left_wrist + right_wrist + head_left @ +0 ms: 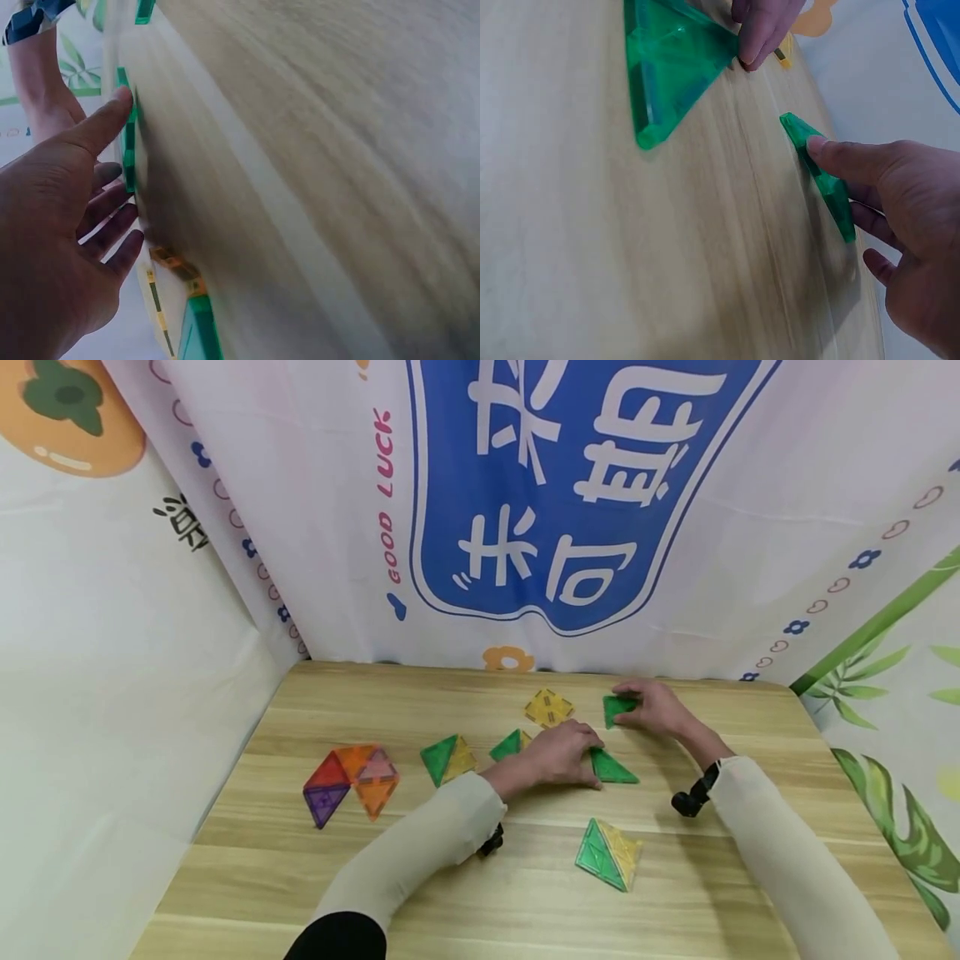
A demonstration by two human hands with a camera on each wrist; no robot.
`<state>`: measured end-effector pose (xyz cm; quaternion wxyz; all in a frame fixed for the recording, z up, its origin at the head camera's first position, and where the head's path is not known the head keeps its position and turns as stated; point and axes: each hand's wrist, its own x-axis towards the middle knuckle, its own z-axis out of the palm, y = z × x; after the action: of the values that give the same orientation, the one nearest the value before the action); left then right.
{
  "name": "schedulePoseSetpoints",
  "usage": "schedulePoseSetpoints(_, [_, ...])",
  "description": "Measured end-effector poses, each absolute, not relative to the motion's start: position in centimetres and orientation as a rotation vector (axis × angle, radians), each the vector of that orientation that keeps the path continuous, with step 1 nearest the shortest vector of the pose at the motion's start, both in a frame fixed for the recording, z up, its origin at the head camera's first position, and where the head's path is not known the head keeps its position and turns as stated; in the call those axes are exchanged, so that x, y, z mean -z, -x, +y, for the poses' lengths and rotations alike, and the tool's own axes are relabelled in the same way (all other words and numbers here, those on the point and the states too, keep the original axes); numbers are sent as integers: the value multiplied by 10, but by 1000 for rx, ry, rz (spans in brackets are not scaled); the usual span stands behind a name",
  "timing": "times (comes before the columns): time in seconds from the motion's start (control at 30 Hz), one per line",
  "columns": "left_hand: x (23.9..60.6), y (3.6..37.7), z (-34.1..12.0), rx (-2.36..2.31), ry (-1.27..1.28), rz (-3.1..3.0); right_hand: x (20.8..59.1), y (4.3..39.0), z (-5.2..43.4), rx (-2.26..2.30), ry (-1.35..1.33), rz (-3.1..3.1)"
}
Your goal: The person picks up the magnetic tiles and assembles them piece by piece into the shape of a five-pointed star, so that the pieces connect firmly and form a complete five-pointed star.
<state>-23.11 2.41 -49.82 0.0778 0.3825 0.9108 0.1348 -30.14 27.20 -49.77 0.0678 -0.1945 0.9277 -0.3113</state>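
My left hand (553, 752) holds a translucent green triangle tile (613, 768) by its left side, thumb (112, 112) near and fingers far. The right wrist view shows left fingertips (756, 46) at a corner of that tile. Farther back and right, my right hand (660, 710) grips another green tile (612, 710). Its thumb (836, 150) lies over the tile's edge, and the hand hides part of the tile. A yellow tile (549, 707) lies left of it. Behind my left wrist a green triangle (507, 744) meets a yellow piece, partly covered by the hand.
Nearer to me lies a green triangle (600, 856) beside a yellow one (622, 852). Another green (438, 760) and yellow (459, 758) pair sits left of centre. At far left, red (328, 774), purple (326, 804), orange and pink triangles adjoin. A printed curtain (337, 568) borders the table's back edge.
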Motion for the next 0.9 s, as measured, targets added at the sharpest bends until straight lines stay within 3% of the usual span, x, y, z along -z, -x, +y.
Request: schedulePoseSetpoints(0.9, [496,248,17,-668,-1201,2438,503,251,311,1053,486,2819])
